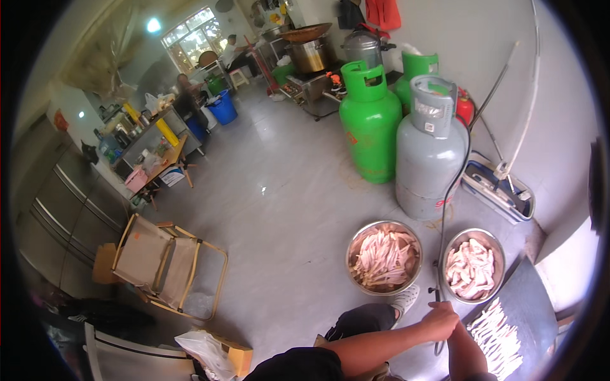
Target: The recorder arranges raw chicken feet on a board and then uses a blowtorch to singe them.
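Note:
Both of my hands come together low at the right, my left hand [437,323] overlapping my right hand [452,316]. A slim black rod with small valve-like fittings, apparently a gas torch [437,294], runs into the grasp of my left hand. My right fingers are mostly hidden, so their hold is unclear. Just beyond stand two steel basins: one basin [351,280] holds pale raw chicken feet [385,259], the other basin [500,266] holds pale raw poultry pieces [471,269]. Beside my right forearm, brightly lit pale pieces [495,340] lie in rows on a dark sheet [533,309].
A black hose [446,205] runs down past a grey gas cylinder [429,157], next to a green cylinder [371,128]. A mop bucket [519,216] is by the wall. At left are a folding chair [143,245] and a cluttered table [174,155]. People work at the back.

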The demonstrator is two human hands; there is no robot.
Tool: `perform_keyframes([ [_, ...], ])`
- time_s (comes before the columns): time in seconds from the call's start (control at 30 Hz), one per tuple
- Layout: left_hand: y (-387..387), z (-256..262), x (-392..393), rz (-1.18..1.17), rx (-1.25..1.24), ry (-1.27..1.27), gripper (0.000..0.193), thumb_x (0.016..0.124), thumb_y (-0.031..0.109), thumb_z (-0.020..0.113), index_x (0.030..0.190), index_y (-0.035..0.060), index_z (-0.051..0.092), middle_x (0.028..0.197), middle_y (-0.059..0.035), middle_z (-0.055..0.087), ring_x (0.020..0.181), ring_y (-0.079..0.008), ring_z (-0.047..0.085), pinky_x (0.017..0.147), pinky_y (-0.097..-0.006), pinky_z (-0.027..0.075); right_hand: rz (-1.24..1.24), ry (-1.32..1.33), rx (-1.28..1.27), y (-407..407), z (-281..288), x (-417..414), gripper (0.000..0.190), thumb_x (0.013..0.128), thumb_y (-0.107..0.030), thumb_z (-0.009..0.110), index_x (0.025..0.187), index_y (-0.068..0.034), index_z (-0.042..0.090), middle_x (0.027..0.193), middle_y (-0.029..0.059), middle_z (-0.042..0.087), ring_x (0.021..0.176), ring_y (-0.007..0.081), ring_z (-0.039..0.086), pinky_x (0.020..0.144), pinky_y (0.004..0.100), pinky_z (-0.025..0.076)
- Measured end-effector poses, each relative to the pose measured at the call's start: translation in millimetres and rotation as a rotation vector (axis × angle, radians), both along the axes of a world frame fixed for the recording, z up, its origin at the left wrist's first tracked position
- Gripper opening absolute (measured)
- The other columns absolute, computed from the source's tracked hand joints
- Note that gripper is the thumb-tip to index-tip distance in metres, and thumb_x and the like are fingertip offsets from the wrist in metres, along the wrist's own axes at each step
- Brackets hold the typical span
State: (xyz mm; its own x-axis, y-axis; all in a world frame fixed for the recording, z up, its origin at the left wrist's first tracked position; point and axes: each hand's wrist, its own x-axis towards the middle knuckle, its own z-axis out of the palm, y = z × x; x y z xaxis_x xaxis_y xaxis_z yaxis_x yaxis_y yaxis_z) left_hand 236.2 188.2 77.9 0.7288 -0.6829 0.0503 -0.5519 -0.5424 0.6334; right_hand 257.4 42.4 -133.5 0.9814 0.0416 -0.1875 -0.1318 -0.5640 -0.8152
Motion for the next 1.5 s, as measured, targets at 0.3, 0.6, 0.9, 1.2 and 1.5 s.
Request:
perform_keyframes([
  [0.3,12,29,-13,0.142,0.175,0.256,0.045,0.09,0.043,0.055,0.08,0.0005,0.067,0.082,-0.0221,0.067,0.081,-0.0378,0.067,0.073,-0.0485,0.052,-0.291,0.742,0.939,-7,189,-113,0.008,0.077,-0.004,0.059,0.082,0.0,0.053,0.066,0.011,0.055,0.05,0.0203,0.054,0.046,0.033,0.045],
  [0.6,-10,76,-69,0.186,-0.22,-0.075,0.047,0.089,0.047,0.06,0.074,0.0022,0.056,0.065,-0.0193,0.06,0.063,-0.0384,0.061,0.056,-0.0467,0.045,-0.168,0.071,0.724,-33,254,-194,0.015,0.077,0.001,0.06,0.089,-0.002,0.053,0.07,0.0078,0.059,0.057,0.0186,0.06,0.054,0.0303,0.049],
  [0.9,-46,99,-111,-0.06,-0.241,-0.138,0.029,0.091,0.027,0.06,0.078,0.0023,0.056,0.063,-0.0159,0.059,0.06,-0.0377,0.06,0.055,-0.0447,0.045,-0.153,0.031,0.704,-57,247,-230,0.006,0.084,-0.001,0.062,0.089,0.001,0.058,0.07,0.004,0.059,0.063,0.0128,0.059,0.059,0.0272,0.049],
  [1.2,-71,61,-111,-0.056,-0.274,-0.216,0.029,0.088,0.023,0.064,0.072,0.003,0.051,0.063,-0.0155,0.058,0.059,-0.0363,0.059,0.053,-0.0445,0.046,-0.421,0.222,0.801,-50,238,-234,0.019,0.092,-0.014,0.061,0.077,-0.005,0.052,0.055,0.0,0.048,0.039,0.0098,0.043,0.036,0.0264,0.034],
  [1.5,-83,65,-73,-0.129,-0.275,-0.325,0.039,0.088,0.032,0.063,0.064,0.0034,0.052,0.06,-0.015,0.056,0.056,-0.0341,0.059,0.051,-0.0432,0.045,-0.522,0.167,0.816,-53,249,-209,0.021,0.091,-0.016,0.06,0.075,-0.004,0.053,0.051,0.0026,0.05,0.037,0.0129,0.047,0.036,0.0262,0.038],
])
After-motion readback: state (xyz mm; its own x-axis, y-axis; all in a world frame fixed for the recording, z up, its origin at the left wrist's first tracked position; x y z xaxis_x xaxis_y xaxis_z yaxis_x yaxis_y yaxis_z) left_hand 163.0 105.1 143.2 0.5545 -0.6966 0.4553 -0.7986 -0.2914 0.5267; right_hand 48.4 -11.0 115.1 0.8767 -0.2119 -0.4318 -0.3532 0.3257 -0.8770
